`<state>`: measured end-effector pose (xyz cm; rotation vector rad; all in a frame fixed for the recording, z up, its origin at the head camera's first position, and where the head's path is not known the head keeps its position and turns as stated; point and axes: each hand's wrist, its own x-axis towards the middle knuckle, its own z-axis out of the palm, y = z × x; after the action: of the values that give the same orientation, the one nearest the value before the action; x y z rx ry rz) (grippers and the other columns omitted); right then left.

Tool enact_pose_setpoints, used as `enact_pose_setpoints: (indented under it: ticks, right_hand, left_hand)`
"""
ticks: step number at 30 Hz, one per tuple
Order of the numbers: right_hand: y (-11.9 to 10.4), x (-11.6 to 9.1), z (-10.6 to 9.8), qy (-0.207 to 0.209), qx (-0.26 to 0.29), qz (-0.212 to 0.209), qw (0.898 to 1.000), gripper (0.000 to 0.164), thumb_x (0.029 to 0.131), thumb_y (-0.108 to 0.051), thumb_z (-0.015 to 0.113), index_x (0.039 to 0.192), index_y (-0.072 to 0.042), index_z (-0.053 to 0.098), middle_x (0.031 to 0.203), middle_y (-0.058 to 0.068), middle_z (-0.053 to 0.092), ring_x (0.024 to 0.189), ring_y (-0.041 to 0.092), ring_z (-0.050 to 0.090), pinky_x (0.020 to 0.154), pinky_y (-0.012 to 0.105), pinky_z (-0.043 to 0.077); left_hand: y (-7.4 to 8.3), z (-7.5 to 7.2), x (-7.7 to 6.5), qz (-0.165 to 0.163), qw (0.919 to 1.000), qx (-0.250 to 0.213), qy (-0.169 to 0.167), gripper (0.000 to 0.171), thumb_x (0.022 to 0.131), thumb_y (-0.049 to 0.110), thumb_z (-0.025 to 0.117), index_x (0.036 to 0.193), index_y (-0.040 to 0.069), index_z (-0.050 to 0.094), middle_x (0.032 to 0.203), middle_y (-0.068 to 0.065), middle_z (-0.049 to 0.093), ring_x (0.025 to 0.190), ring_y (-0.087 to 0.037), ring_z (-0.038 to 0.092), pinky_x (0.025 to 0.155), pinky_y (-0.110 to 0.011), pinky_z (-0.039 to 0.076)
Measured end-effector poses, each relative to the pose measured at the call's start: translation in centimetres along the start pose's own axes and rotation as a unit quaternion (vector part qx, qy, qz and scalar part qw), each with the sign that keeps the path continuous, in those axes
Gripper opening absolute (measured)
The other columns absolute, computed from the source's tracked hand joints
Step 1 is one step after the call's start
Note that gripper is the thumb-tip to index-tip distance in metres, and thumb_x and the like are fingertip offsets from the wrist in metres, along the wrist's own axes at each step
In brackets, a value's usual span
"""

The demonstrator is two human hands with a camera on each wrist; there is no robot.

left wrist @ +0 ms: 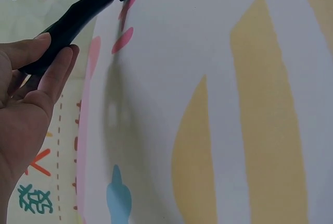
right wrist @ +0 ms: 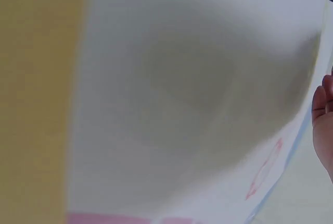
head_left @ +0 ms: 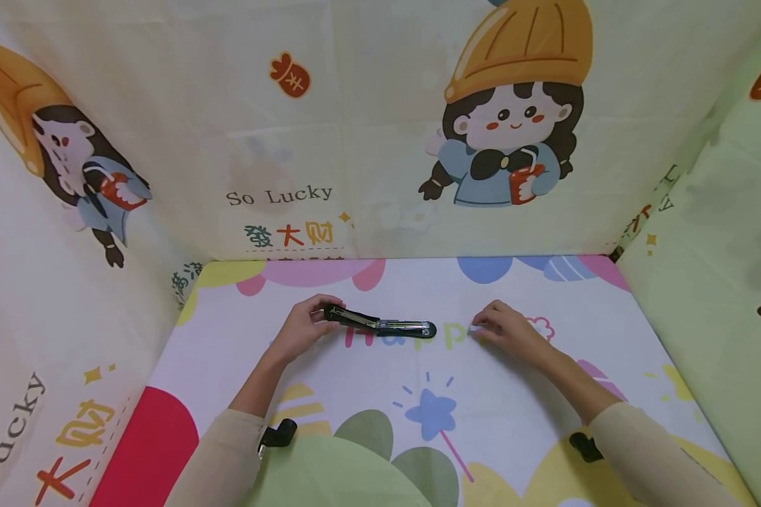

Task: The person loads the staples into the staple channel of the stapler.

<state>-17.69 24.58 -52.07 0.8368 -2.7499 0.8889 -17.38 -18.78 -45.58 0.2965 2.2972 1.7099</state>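
A black stapler is spread open above the printed tablecloth, its two halves hinged out nearly in line and its metal inner parts facing up. My left hand grips its left end between thumb and fingers. In the left wrist view the stapler slants up and away from the left hand. To the right of the stapler, my right hand pinches a small silvery piece at its fingertips. The right wrist view catches just the edge of the right hand, and the small piece is hidden there.
The tablecloth carries printed letters and coloured shapes. Patterned cloth hangs as a wall behind it, with more cloth at the left and right sides. Dark wrist devices show by both sleeves.
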Motion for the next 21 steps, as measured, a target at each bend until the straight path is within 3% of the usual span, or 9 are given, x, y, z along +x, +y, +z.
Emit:
enact_pose_setpoints:
  ticks: [14, 21]
  right_hand:
    - [-2.1, 2.0, -0.1, -0.016, 0.034, -0.001, 0.999, 0.018, 0.085, -0.012, 0.074, 0.102, -0.016, 0.070, 0.097, -0.004, 0.063, 0.086, 0.008, 0.060, 0.073, 0.025, 0.054]
    - [-3.3, 3.5, 0.6, -0.002, 0.044, -0.024, 0.999, 0.017, 0.083, -0.011, 0.076, 0.099, -0.012, 0.072, 0.094, -0.002, 0.064, 0.082, 0.009, 0.061, 0.071, 0.024, 0.053]
  left_hand:
    - [0.1, 0.0, 0.1, -0.008, 1.0000, 0.006, -0.001, 0.038, 0.087, -0.004, 0.066, 0.124, 0.000, 0.058, 0.128, -0.021, 0.057, 0.117, -0.035, 0.060, 0.082, -0.017, 0.054]
    - [0.2, 0.0, -0.1, -0.009, 0.9999, 0.007, 0.001, 0.039, 0.086, -0.004, 0.066, 0.124, 0.000, 0.058, 0.128, -0.021, 0.058, 0.115, -0.035, 0.061, 0.080, -0.016, 0.054]
